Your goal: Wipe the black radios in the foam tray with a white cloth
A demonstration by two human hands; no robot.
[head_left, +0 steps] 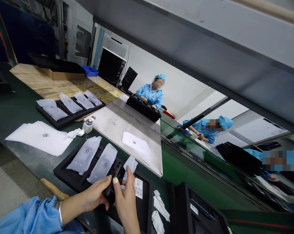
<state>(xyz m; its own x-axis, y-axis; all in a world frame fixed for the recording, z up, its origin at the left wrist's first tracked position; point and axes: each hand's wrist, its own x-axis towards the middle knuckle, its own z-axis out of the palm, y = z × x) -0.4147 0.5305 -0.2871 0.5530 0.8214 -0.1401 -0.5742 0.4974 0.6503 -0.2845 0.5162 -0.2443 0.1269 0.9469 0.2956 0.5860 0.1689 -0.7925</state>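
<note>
Between my two hands is a small black device (110, 191) with an orange-red mark on its upper part; its exact kind does not show. My left hand (94, 196) grips it from the left, thumb near its top edge. From the right, my right hand (125, 195) holds the same device, its thumb pressed on the face. Both hands hover over a black foam tray (71, 162). In that tray lie white pouches with a recycling mark, among them one pouch (85, 155) at the left and another pouch (103, 163) beside it. A label sheet (138, 188) sits on the tray's right part.
A second tray (61, 121) of pouches stands behind, near flat white bags (40, 138) and a dispenser bottle (88, 125). Crumpled tissues (161, 205) lie right, beside another black tray (198, 214). A grey shelf (210, 42) hangs overhead. Co-workers (150, 94) sit across the green conveyor (186, 175).
</note>
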